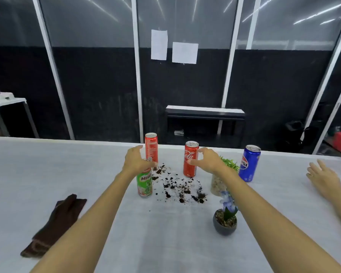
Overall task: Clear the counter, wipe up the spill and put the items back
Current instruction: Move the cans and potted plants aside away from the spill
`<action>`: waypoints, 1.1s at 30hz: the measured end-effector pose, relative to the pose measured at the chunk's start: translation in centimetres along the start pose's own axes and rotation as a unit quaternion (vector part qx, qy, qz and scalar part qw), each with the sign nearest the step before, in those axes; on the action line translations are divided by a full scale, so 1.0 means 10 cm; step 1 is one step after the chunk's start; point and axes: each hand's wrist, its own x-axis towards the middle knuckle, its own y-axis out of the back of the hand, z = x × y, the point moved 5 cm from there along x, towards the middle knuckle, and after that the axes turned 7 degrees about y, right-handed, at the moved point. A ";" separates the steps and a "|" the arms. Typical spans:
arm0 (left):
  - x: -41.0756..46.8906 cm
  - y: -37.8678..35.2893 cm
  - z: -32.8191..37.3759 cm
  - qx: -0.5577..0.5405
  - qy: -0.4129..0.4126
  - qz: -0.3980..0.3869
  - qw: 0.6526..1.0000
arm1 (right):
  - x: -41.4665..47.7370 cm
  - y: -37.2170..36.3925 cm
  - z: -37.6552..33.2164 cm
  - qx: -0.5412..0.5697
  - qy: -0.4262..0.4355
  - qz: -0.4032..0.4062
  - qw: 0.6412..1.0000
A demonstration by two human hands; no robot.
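A folded brown cloth [54,226] lies at the left of the white tabletop [165,243]; the left hand [136,160], grip spread, hovers over a green Milo can [145,183] with a red can [151,148] behind; dark spilled soil [180,187] lies mid-tabletop; the right hand [207,161], grip spread, nears the Coca-Cola can [191,159]; beyond stand two potted plants and a blue Pepsi can [249,163]. A careless grab could likely tip a can into the soil.

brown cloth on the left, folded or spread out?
Folded. The cloth lies as a narrow, layered strip on the counter, doubled edges showing at its far end; neither hand touches it.
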 end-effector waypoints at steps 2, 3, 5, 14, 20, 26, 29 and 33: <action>0.04 -0.03 -0.10 -0.012 0.023 0.007 1.000 | 0.09 -0.07 0.02 0.037 -0.013 0.025 0.999; 0.06 -0.06 -0.17 -0.021 0.033 0.005 0.999 | 0.14 -0.12 0.06 0.059 -0.026 0.038 0.997; 0.12 -0.14 -0.27 -0.036 0.041 0.006 0.998 | 0.25 -0.21 0.12 0.094 -0.054 0.067 0.992; 0.25 -0.34 -0.53 -0.123 0.034 0.039 0.991 | 0.81 -0.52 0.41 0.234 -0.112 0.188 0.947; 0.25 -0.37 -0.58 -0.140 0.051 0.055 0.987 | 0.99 -0.67 0.51 0.244 -0.112 0.215 0.939; 0.24 -0.24 -0.51 -0.149 0.053 0.096 0.983 | 0.93 -0.60 0.44 0.184 -0.094 0.281 0.937; 0.21 -0.07 -0.46 -0.157 0.045 0.151 0.975 | 0.90 -0.52 0.27 0.186 -0.066 0.286 0.938; 0.18 0.21 -0.49 -0.157 0.057 0.215 0.962 | 0.89 -0.48 -0.13 0.186 -0.026 0.270 0.944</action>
